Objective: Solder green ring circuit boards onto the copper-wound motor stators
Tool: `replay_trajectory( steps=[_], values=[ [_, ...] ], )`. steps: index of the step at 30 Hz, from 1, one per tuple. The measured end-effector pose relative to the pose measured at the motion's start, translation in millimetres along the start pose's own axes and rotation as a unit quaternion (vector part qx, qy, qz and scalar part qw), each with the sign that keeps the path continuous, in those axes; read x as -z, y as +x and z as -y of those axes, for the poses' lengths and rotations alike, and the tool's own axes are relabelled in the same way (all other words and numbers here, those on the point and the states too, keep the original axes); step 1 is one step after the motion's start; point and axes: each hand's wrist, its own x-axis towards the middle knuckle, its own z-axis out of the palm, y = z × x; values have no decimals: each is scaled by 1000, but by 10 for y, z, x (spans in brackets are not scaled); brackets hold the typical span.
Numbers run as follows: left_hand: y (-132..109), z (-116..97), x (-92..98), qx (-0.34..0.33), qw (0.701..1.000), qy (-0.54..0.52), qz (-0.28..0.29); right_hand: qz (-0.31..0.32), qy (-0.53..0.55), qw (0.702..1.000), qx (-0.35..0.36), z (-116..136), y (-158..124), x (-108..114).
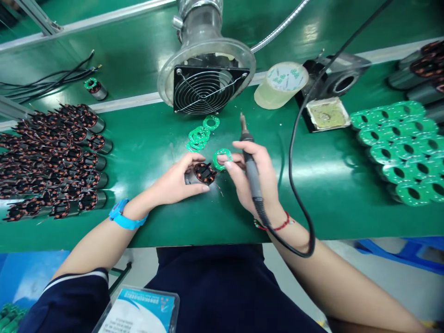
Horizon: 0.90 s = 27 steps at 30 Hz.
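My left hand [182, 180] is wrapped round a motor stator [203, 174], a metal cylinder with copper windings and black prongs on its open end. Between the thumb and fingers of my right hand [255, 178] is a green ring-shaped circuit board [222, 159], just beside the stator's top. The same hand also carries a soldering iron [251, 171], its tip pointing away from me and its cable looping over my forearm. Several loose green ring boards [199, 138] lie on the bench beyond my hands.
Rows of stators [76, 162] stand at left. Stacked green boards [398, 148] are at right, near more stators [416, 69]. At the back are a fume extractor [204, 90], a tape roll [280, 85] and a soldering stand with sponge [328, 114]. One stator [96, 89] with a board lies by black cables [52, 81].
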Motion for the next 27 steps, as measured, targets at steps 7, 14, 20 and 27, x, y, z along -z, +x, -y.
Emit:
replay_trajectory(
  steps=[7,14,20,27],
  values=[
    [45,13,74,-23,984,177,26,62,79,995,28,-45,34,-75],
    [36,-35,147,-15,999,47,-11,71,-102,988,94,-9,-206,15],
    [51,-109,51,14,990,138,13,144,-195,970,13,-18,-271,183],
    [-7,-166,120,-26,990,60,126,130,-199,970,51,3,-29,366]
  ],
)
